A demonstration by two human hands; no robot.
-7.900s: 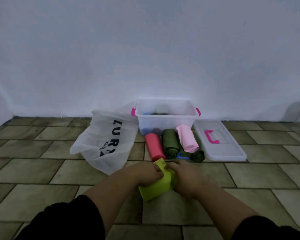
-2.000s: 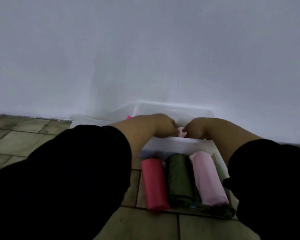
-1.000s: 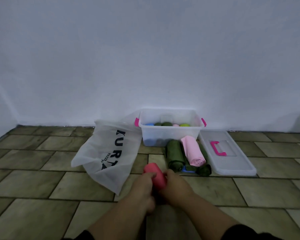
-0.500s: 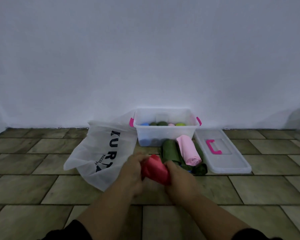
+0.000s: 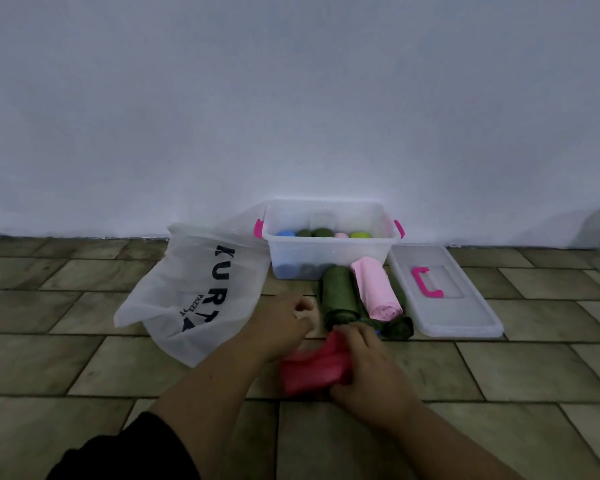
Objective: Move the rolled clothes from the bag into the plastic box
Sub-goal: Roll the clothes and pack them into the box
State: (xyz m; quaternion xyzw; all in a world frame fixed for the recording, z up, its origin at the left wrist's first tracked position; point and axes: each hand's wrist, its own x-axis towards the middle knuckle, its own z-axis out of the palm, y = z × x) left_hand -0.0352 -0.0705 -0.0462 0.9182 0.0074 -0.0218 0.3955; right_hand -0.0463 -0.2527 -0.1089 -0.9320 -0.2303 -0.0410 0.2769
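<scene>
A red rolled cloth (image 5: 310, 370) lies low over the floor tiles with my right hand (image 5: 366, 362) gripping its right end. My left hand (image 5: 284, 322) hovers just above and left of it, fingers curled, not touching the red roll. The clear plastic box (image 5: 326, 256) with pink latches stands against the wall and holds several rolls, blue, green, pink and yellow-green. In front of the box lie a dark green roll (image 5: 338, 292), a pink roll (image 5: 376, 289) and another dark green roll (image 5: 399, 328) partly under them. The white printed bag (image 5: 194, 289) lies flat to the left.
The box's clear lid (image 5: 444, 299) with a pink handle lies on the floor right of the box. A white wall runs close behind the box. Bare floor tiles stretch to the far left, far right and near me.
The red roll has come down and toward me. My left hand has let go of it and shifted up and left; my right hand still grips it.
</scene>
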